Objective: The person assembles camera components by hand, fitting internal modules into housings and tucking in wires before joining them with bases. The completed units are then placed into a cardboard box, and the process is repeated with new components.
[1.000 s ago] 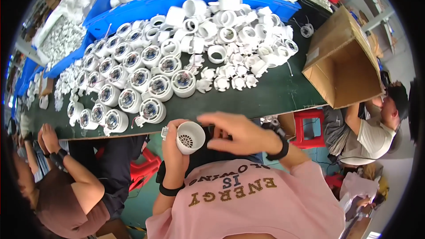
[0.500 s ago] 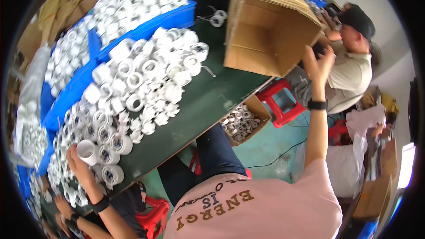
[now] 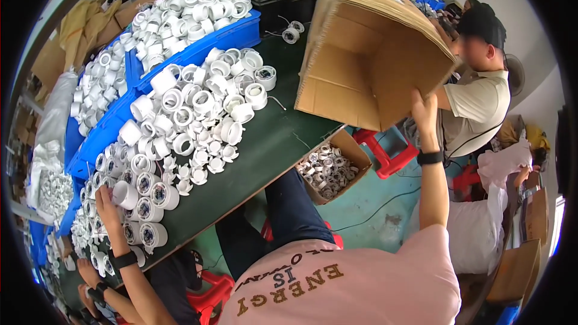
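Note:
My right hand [image 3: 425, 111] grips the lower right edge of an open cardboard box [image 3: 340, 93]. The box is tilted at the table's far right end, its opening toward me and its inside bare. At the left, my left hand [image 3: 108, 210] has its fingers closed at the side of a white plastic cup-shaped housing [image 3: 125, 195]. Rows of white round housings with small circuit parts inside [image 3: 149, 209] stand right beside it. A heap of white plastic rings [image 3: 192, 102] and small white clip-like caps [image 3: 198, 165] lies on the dark green table [image 3: 253, 159].
Blue bins [image 3: 198, 45] full of white rings line the table's far side. Below the table edge stands a carton [image 3: 355, 171] of small parts, near a red stool [image 3: 388, 156]. A co-worker [image 3: 481, 84] sits at the right; another person's hand [image 3: 89, 274] is at lower left.
My right hand has come down and left onto the box's edge, and the box has tilted and moved slightly nearer. The left hand and cup-shaped housing have shifted slightly.

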`<action>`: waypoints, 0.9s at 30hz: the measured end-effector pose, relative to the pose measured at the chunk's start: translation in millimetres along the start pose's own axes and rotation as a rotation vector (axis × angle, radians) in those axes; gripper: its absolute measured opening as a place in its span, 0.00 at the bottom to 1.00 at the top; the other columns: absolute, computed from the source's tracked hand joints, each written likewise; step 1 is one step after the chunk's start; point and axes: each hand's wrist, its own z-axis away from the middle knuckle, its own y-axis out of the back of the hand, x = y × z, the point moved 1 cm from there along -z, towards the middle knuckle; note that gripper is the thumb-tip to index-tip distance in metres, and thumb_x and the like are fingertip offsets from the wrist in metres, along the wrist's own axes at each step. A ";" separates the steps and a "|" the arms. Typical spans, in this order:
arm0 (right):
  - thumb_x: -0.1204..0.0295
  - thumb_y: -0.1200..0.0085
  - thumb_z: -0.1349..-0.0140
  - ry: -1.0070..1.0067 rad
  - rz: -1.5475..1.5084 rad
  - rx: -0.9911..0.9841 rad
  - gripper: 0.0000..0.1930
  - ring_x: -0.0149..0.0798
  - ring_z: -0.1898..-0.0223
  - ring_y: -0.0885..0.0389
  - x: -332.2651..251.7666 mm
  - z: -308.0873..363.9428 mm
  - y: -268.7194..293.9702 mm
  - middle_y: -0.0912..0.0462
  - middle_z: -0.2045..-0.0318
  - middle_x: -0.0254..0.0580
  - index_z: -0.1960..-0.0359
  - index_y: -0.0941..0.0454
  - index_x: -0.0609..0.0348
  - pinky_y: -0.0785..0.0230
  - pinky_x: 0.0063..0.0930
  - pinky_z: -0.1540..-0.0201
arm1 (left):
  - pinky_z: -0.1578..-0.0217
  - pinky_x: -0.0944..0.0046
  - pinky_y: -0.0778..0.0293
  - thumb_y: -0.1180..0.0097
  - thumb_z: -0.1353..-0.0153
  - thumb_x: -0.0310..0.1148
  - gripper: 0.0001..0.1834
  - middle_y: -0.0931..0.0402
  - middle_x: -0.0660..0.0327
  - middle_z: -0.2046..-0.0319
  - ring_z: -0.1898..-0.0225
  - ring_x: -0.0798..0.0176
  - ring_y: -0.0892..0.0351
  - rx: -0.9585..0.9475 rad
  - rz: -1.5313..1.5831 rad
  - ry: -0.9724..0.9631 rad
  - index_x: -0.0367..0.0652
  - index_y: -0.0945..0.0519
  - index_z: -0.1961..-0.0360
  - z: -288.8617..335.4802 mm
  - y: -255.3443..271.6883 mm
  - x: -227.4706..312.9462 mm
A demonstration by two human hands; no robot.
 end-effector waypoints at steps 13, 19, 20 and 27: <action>0.63 0.56 0.33 -0.302 -0.266 -0.050 0.24 0.37 0.44 0.32 63.4 201.5 189.4 0.31 0.44 0.39 0.38 0.40 0.59 0.38 0.31 0.43 | 0.41 0.51 0.47 0.53 0.37 0.31 0.21 0.36 0.46 0.45 0.42 0.46 0.39 0.184 -0.364 -0.726 0.32 0.35 0.44 143.3 -49.2 141.4; 0.63 0.56 0.34 -0.679 -0.489 0.243 0.24 0.38 0.43 0.32 37.4 285.2 226.0 0.30 0.43 0.40 0.39 0.39 0.59 0.37 0.33 0.42 | 0.56 0.63 0.32 0.54 0.42 0.22 0.20 0.35 0.49 0.48 0.53 0.56 0.30 -0.524 0.323 -0.568 0.34 0.34 0.47 229.3 -106.5 136.2; 0.63 0.56 0.34 -0.737 -0.502 0.299 0.24 0.39 0.43 0.32 36.9 311.1 236.6 0.30 0.43 0.41 0.39 0.39 0.59 0.37 0.33 0.42 | 0.57 0.69 0.33 0.56 0.39 0.22 0.19 0.37 0.53 0.46 0.55 0.63 0.27 -0.659 0.454 -0.503 0.35 0.35 0.45 242.7 -122.5 128.0; 0.67 0.52 0.38 -1.431 -0.616 0.731 0.19 0.40 0.49 0.26 38.3 554.4 223.8 0.23 0.51 0.40 0.46 0.31 0.60 0.36 0.34 0.43 | 0.61 0.69 0.32 0.56 0.37 0.24 0.16 0.33 0.55 0.50 0.61 0.65 0.25 -1.165 0.364 -0.100 0.35 0.33 0.47 316.6 -162.9 106.6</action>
